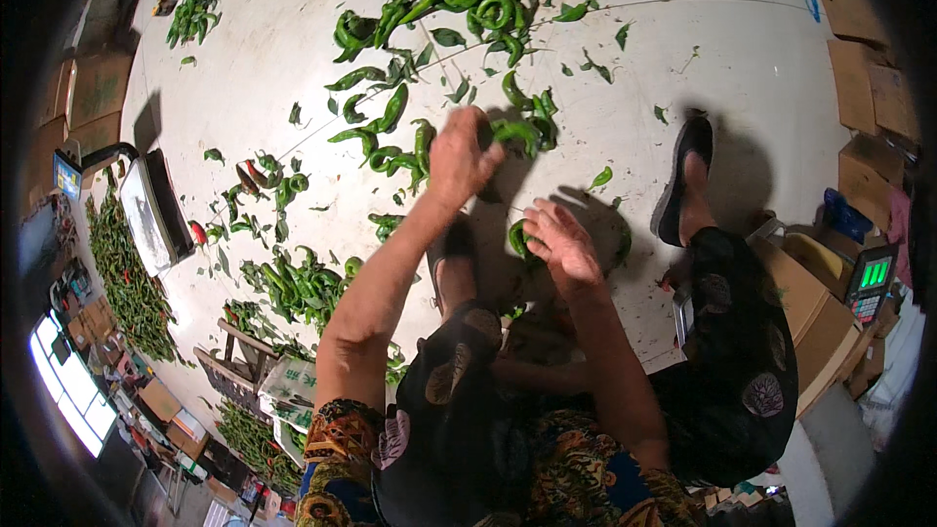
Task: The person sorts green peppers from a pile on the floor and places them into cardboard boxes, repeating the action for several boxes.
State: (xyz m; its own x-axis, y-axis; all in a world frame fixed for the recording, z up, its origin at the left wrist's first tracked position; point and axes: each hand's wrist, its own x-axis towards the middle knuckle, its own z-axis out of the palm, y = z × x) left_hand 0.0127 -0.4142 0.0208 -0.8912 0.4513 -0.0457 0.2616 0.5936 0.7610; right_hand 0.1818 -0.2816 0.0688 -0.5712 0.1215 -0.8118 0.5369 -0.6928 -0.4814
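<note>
My left hand (pixel 464 156) is over the pale floor (pixel 625 107), its fingers curled and its thumb out to the right. A slightly blurred green chili pepper (pixel 514 136) reaches out from between thumb and fingers, and the hand seems closed on it. Nearer to me my right hand (pixel 563 239) is open, palm turned inward and fingers apart. Beside its fingertips shows a curved green pepper (pixel 518 237); whether they touch is unclear. More peppers (pixel 390 109) lie just left of and beyond my left hand.
A larger pepper heap (pixel 459 0) lies farther off, another (pixel 298 288) at left. Loose leaves dot the floor. A scale (pixel 151 215) stands left near a long pepper pile (pixel 127 273). My shoes (pixel 683 181) flank the work area. Cardboard boxes (pixel 800 303) and a lit display (pixel 872 278) are at right.
</note>
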